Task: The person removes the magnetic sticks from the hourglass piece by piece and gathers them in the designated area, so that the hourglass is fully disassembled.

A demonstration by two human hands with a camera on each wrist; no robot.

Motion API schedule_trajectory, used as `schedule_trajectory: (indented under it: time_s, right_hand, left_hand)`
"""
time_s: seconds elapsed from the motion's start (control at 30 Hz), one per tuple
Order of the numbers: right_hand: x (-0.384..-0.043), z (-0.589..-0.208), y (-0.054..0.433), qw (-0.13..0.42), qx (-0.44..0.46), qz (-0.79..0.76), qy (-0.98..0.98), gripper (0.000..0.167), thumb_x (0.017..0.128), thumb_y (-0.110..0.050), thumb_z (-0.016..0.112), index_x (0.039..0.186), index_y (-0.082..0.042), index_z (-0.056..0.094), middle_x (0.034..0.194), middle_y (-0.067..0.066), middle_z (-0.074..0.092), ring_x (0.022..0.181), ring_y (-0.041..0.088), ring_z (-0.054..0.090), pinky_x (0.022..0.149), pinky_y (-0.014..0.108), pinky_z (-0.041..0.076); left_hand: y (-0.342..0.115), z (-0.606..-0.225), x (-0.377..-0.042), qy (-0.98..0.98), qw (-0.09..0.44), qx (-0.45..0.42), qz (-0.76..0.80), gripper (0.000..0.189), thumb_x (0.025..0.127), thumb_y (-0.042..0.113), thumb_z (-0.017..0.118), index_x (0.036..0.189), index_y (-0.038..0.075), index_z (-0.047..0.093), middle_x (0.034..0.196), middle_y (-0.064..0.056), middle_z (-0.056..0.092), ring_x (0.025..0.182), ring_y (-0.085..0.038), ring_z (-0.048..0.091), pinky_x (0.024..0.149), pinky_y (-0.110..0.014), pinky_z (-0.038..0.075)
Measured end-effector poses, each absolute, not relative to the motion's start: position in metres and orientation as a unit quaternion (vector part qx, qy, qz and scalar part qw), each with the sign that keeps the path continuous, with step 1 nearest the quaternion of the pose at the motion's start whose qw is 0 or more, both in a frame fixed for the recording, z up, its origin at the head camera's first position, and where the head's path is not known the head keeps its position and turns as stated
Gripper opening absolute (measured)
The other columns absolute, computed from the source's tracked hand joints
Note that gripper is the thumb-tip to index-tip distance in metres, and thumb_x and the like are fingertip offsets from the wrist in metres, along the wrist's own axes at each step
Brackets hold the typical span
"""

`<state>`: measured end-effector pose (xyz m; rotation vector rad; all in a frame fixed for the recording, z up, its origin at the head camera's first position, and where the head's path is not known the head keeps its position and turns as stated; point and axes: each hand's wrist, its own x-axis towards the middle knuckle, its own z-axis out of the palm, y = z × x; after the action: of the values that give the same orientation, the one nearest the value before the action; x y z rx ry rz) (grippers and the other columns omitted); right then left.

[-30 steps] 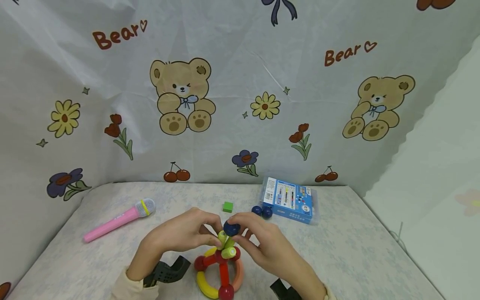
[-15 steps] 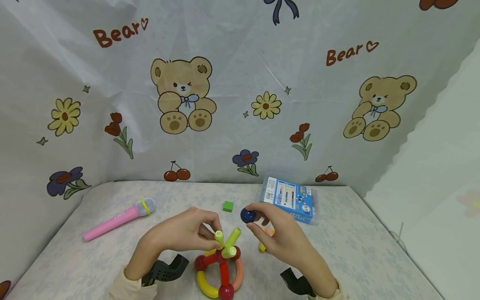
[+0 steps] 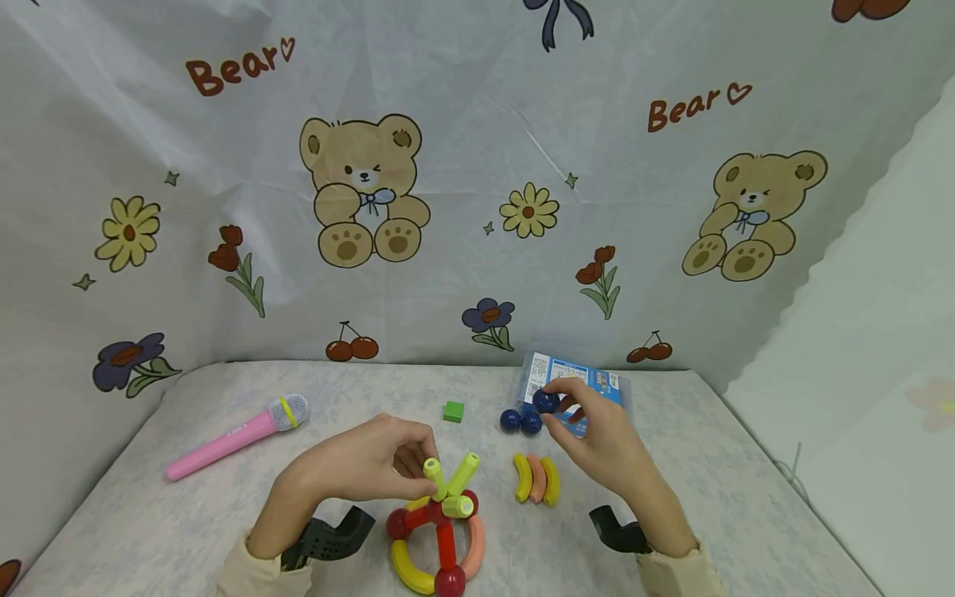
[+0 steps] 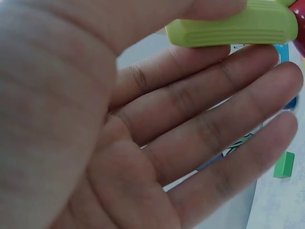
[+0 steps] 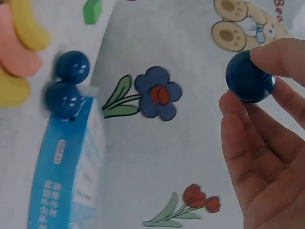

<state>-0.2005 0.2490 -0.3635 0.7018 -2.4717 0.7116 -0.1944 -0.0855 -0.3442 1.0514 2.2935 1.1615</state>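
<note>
In the head view my left hand (image 3: 376,460) pinches one light green stick (image 3: 433,471) of a toy built from sticks and balls. That stick fills the top of the left wrist view, between thumb and fingers, near a red ball (image 4: 299,24). Below it the toy has red balls, a red stick (image 3: 446,543), a curved yellow piece (image 3: 409,570) and a curved pink piece (image 3: 475,547). My right hand (image 3: 597,435) holds a dark blue ball (image 5: 248,78) between thumb and fingertips, above two more dark blue balls (image 3: 511,420) by the blue box (image 3: 578,377).
Two curved yellow pieces (image 3: 523,478) lie with a curved pink one (image 3: 537,479) to the right of the toy. A small green block (image 3: 453,411) sits behind it. At the left lies a pink toy microphone (image 3: 231,444). A bear-print cloth (image 3: 448,149) hangs behind the table.
My right hand has carried the dark blue ball away from the toy's light green sticks, rightward and back to the box. The left hand has stayed on its stick.
</note>
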Motion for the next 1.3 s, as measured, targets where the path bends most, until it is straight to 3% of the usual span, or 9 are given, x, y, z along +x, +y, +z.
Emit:
schedule_trajectory:
  time_s: [0.43, 0.57, 0.83, 1.3]
  right_hand:
    - [-0.228, -0.407, 0.272, 0.182, 0.199, 0.291, -0.918, 0.043, 0.093, -0.009, 0.077, 0.133, -0.006, 0.062, 0.113, 0.011, 0.074, 0.084, 0.016, 0.067, 0.073, 0.035, 0.061]
    - [-0.236, -0.421, 0.278, 0.169, 0.173, 0.309, -0.920, 0.040, 0.091, -0.007, 0.079, 0.128, -0.004, 0.065, 0.113, 0.012, 0.073, 0.084, 0.018, 0.067, 0.073, 0.038, 0.061]
    - [-0.249, -0.447, 0.286, 0.158, 0.150, 0.304, -0.927, 0.036, 0.088, -0.010, 0.083, 0.121, -0.008, 0.071, 0.110, 0.008, 0.071, 0.087, 0.017, 0.065, 0.074, 0.030, 0.059]
    - [-0.253, -0.463, 0.294, 0.163, 0.155, 0.256, -0.940, 0.036, 0.083, -0.009, 0.087, 0.117, -0.009, 0.076, 0.107, 0.006, 0.063, 0.076, 0.011, 0.055, 0.064, 0.023, 0.050]
  left_hand:
    - [-0.084, -0.353, -0.198, 0.817, 0.200, 0.381, 0.382, 0.015, 0.089, 0.021, 0.082, 0.098, 0.021, 0.070, 0.092, 0.014, 0.070, 0.089, -0.003, 0.068, 0.085, -0.026, 0.058]
    - [-0.081, -0.360, -0.201, 0.816, 0.207, 0.387, 0.376, 0.017, 0.088, 0.023, 0.083, 0.099, 0.022, 0.069, 0.092, 0.016, 0.069, 0.089, -0.003, 0.067, 0.087, -0.027, 0.058]
    - [-0.078, -0.365, -0.204, 0.810, 0.229, 0.383, 0.381, 0.014, 0.089, 0.023, 0.083, 0.098, 0.022, 0.072, 0.089, 0.016, 0.070, 0.087, -0.001, 0.067, 0.086, -0.024, 0.057]
    - [-0.074, -0.365, -0.206, 0.794, 0.281, 0.363, 0.398, 0.013, 0.090, 0.018, 0.080, 0.100, 0.018, 0.072, 0.096, 0.008, 0.074, 0.089, -0.005, 0.071, 0.079, -0.021, 0.057]
